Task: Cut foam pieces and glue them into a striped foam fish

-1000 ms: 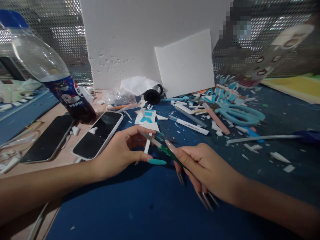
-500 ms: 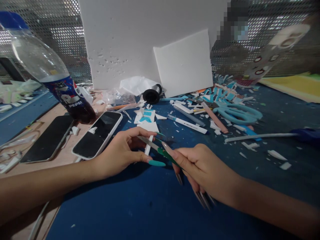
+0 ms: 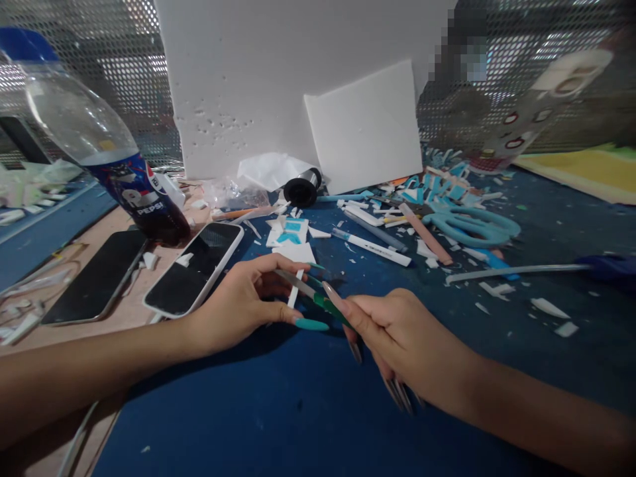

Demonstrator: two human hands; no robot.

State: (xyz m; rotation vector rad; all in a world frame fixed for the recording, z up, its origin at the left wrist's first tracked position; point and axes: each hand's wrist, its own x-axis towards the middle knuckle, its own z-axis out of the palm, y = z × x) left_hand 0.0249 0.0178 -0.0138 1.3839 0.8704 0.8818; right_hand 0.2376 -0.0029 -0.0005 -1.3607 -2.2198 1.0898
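My left hand [image 3: 238, 298] pinches a small white foam strip [image 3: 296, 289] between thumb and fingertips, upright above the blue table surface [image 3: 238, 411]. My right hand [image 3: 402, 338] is closed around a green-handled knife [image 3: 325, 305]; much of the handle is hidden by the fingers. Its flat grey blade points left and reaches behind the foam strip, in between my left thumb and fingers. Whether the blade touches the strip I cannot tell. Just beyond my left fingers lie a white foam square [image 3: 297, 252] and a white piece with blue marks [image 3: 288, 232].
Two phones [image 3: 102, 275] and a tilted-looking Pepsi bottle [image 3: 129, 165] are on the left. Foam sheets [image 3: 368, 126] stand at the back. Scissors with blue handles [image 3: 474, 225], a white marker [image 3: 372, 247], a black spool [image 3: 301, 189] and foam scraps [image 3: 549, 307] lie beyond and right.
My right hand and the knife have shifted only very slightly. The left hand keeps its pinch on the foam strip, in nearly the same place.
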